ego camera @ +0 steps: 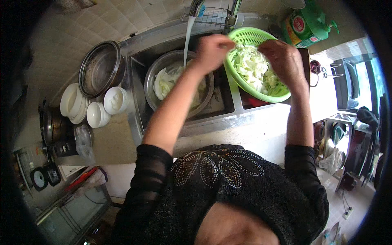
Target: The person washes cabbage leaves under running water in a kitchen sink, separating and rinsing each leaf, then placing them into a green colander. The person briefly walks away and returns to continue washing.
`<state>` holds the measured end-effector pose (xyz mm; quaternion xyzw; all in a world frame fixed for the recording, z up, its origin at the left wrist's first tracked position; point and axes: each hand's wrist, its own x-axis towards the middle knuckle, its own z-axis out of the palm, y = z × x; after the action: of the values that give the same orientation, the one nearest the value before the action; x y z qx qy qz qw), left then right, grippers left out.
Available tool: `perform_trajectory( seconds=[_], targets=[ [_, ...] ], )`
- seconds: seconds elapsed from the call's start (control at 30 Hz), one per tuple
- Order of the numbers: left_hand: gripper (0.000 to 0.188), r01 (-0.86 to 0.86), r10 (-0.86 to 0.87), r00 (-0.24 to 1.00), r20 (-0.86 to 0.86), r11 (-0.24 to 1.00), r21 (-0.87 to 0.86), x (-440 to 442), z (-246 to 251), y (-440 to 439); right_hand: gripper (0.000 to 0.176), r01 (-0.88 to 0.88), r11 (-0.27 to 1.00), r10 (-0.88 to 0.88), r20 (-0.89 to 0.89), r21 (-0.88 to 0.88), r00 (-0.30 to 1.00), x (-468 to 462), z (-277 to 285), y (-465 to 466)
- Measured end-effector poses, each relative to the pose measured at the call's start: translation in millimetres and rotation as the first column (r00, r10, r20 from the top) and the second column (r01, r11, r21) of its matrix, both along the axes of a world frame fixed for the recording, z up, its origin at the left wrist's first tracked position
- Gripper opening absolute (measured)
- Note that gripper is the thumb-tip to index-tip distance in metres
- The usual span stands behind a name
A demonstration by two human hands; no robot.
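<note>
A green plastic colander (234, 75) rests over the right sink basin, holding torn pale cabbage leaves (249, 65). Above its left rim is my left hand (214, 52), blurred, with bent fingers. My right hand (283, 59) hangs over the colander's right side, fingertips pointing down toward the leaves. Whether either hand pinches a piece of leaf is not visible. In the left sink basin, a metal bowl (149, 88) contains water and larger cabbage leaves (163, 82); my left forearm hides part of it. Water runs into this bowl from the faucet (196, 7).
Left of the sink, a large metal basin (101, 69) leans by stacked white bowls (98, 114) and plates (72, 102). A wire rack (211, 15) stands behind the faucet. At back right are a green pump bottle (306, 26) and a countertop appliance (347, 84).
</note>
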<state>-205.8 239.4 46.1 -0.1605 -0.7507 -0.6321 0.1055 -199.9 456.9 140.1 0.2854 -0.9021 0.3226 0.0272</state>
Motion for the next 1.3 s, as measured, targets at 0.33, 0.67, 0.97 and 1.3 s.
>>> perform_trajectory(
  seconds=[0.33,0.67,0.97,1.3],
  targets=[
    [0.117,0.433,0.489,0.626,0.607,0.430,-0.793,135,-229,-133,0.062,-0.211,0.900,0.070,0.351,0.382,0.934,28,-263,-188],
    [0.029,-0.007,0.598,0.521,0.609,0.717,-0.697,87,-232,-204,0.027,-0.083,0.986,0.027,0.354,0.144,0.935,-38,-333,-204],
    [0.033,0.023,0.444,0.765,0.467,0.706,-0.708,147,-277,-130,0.030,-0.392,0.802,0.347,0.183,0.451,0.920,18,-362,-190],
    [0.013,-0.332,0.024,0.639,0.769,0.910,0.248,109,-93,-199,0.023,-0.178,0.957,0.095,0.333,0.228,0.938,-6,-271,-167]
  ],
)
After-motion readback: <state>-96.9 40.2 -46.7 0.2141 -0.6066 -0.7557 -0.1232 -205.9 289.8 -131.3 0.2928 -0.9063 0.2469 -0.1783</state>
